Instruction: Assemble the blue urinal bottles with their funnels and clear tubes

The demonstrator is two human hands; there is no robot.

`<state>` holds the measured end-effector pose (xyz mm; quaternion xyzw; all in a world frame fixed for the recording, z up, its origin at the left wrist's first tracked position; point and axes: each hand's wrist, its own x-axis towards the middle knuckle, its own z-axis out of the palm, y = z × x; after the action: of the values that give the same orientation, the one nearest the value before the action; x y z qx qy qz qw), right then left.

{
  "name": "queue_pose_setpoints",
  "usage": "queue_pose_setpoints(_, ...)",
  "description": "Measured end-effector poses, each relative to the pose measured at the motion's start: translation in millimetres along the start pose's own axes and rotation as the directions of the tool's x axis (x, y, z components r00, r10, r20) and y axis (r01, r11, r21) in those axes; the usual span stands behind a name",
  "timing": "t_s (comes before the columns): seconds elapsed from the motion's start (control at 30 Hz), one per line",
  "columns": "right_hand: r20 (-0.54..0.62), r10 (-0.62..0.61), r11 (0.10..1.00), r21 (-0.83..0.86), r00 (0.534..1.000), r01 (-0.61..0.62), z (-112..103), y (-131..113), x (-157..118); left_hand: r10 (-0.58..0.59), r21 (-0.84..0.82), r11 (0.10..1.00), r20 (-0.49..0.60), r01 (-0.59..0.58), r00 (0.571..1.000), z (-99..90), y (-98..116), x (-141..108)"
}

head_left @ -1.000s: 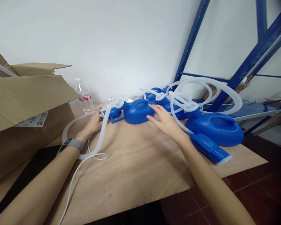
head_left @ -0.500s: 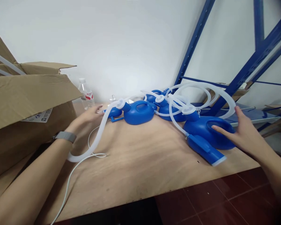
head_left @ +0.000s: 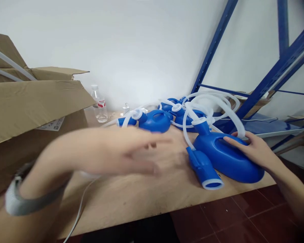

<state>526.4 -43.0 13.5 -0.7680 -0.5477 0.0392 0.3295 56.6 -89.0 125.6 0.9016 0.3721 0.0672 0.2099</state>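
My left hand [head_left: 121,152], blurred by motion, hangs over the middle of the wooden table [head_left: 142,199] with fingers apart and nothing in it. My right hand [head_left: 253,146] grips the handle of the nearest blue bottle [head_left: 230,162] on the right, thumb at the handle opening and fingers behind it. A thick white hose [head_left: 230,118] loops up from behind this bottle. Left of it lies a blue tube-shaped piece [head_left: 202,167], its round white-rimmed opening facing the front edge. Another blue bottle [head_left: 155,121] with a white-rimmed neck lies farther back, beyond my left hand.
A large open cardboard box [head_left: 40,101] with white tubes stands at the left. Beside it is a clear water bottle [head_left: 100,109]. A thin white cable [head_left: 78,212] crosses the table's front left. Blue metal shelving [head_left: 268,77] rises at the right.
My left hand has swung from the back left toward the middle. My right hand has closed on the near blue bottle, which has turned and come forward. The blue tube-shaped piece has turned too.
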Motion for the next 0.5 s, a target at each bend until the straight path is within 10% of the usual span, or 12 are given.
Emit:
queue_pose_setpoints(0.13,0.057,-0.034,0.999,0.011,0.998,0.033,1.8,-19.7,-23.7,-0.298,0.263,0.933,0.183,0.246,0.937,23.6,-1.0,14.0)
queue_pose_setpoints(0.27,0.051,-0.093,0.995,0.042,0.994,0.091,1.2,-26.9,-41.9,-0.534,0.375,0.815,0.188,0.443,0.824,7.8,-20.3,24.9)
queue_pose_setpoints(0.5,-0.072,-0.136,0.983,0.115,0.988,0.144,0.4,-36.9,-67.2,-0.466,0.234,0.859,-0.013,0.456,0.885,1.3,-78.6,35.3)
